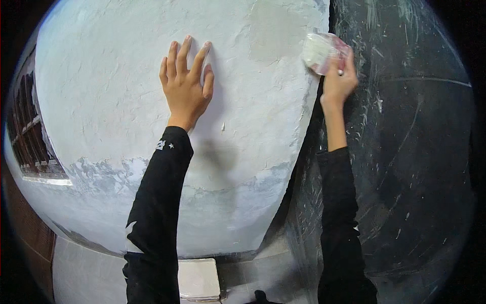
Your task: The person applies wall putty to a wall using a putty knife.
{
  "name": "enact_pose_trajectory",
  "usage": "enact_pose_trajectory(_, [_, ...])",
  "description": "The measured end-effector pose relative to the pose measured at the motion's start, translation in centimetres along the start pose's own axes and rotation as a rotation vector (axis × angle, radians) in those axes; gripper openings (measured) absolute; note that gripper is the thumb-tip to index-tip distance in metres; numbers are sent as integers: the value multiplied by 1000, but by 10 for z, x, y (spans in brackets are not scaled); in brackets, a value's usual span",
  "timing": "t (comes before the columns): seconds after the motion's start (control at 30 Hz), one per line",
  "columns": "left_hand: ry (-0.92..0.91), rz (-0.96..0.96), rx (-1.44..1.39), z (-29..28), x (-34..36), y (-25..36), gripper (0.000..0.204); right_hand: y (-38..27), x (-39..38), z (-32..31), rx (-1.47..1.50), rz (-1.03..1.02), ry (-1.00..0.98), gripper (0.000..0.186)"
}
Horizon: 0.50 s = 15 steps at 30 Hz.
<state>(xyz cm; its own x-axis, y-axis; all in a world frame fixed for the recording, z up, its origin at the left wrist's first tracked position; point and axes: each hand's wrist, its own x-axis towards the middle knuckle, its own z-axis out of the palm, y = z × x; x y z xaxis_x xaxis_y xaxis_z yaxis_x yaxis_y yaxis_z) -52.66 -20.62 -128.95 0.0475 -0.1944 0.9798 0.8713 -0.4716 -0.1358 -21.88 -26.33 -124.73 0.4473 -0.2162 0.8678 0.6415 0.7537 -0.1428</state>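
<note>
My left hand (187, 86) lies against the white plastered wall (121, 101) with its fingers spread, holding nothing. At the upper right, my right hand (340, 83) is closed around a translucent white-and-reddish wad (324, 53), which looks like crumpled plastic; its exact kind is blurred. The wad is at the wall's right edge, next to the dark surface. Both my arms reach up in black sleeves.
A dark, paint-streaked panel (415, 152) stands right of the wall, past a narrow dark gap. A barred window (33, 126) is at the left. Below, a cream rectangular box or lid (198, 278) sits on the grey tiled floor (86, 273).
</note>
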Motion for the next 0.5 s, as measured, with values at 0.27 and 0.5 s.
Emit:
enact_pose_trajectory(0.27, [-3, 14, 5, -2, 0, -6, 49, -18, -25, 52, 86, -45, -194, 50])
enact_pose_trajectory(0.5, [-3, -3, 15, -2, 0, 2, 49, 3, -1, -4, -7, -6, 112, 46])
